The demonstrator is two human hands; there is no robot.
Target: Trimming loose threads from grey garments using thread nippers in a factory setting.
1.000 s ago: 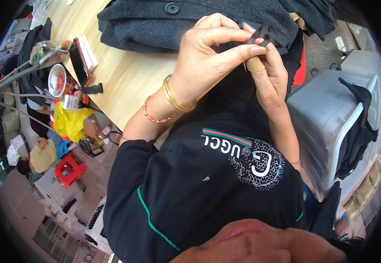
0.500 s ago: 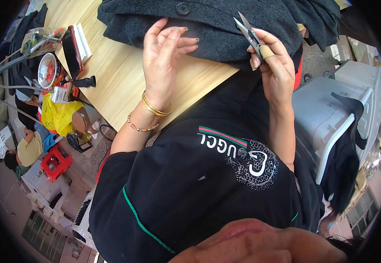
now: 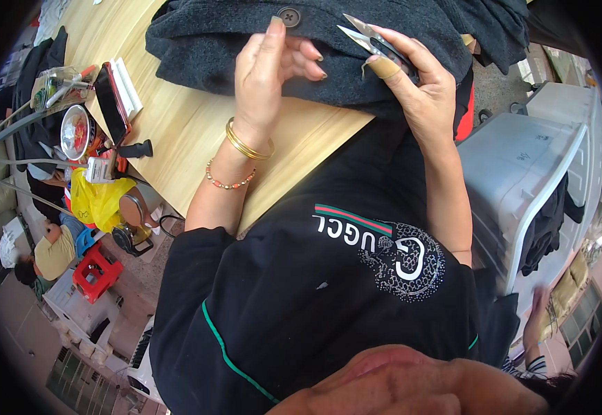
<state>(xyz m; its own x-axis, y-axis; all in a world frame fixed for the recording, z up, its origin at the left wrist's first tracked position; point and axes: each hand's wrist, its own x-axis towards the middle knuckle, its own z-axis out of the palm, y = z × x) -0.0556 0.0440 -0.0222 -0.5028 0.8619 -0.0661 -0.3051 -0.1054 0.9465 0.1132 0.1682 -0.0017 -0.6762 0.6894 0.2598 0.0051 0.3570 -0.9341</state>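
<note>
My left hand (image 3: 268, 69) rests on a dark grey woollen garment (image 3: 356, 48) spread over the wooden table (image 3: 176, 124), with its fingertips just below a dark button (image 3: 288, 15). It wears gold bangles and a bead bracelet at the wrist. My right hand (image 3: 415, 86) holds small metal thread snips (image 3: 370, 38), blades pointing left over the garment, close to the left hand's fingers. A tan guard covers one right finger.
A phone in a red case (image 3: 112, 102), a round tin (image 3: 77, 131) and a bag of tools (image 3: 59, 83) lie at the table's left end. A white plastic bin (image 3: 522, 173) with dark cloth stands to my right. A seated person (image 3: 52, 245) and red stool (image 3: 97, 271) are below left.
My hands have parted: the left one left the snips and settled flat on the garment by the button. The right hand lowered the snips toward the cloth.
</note>
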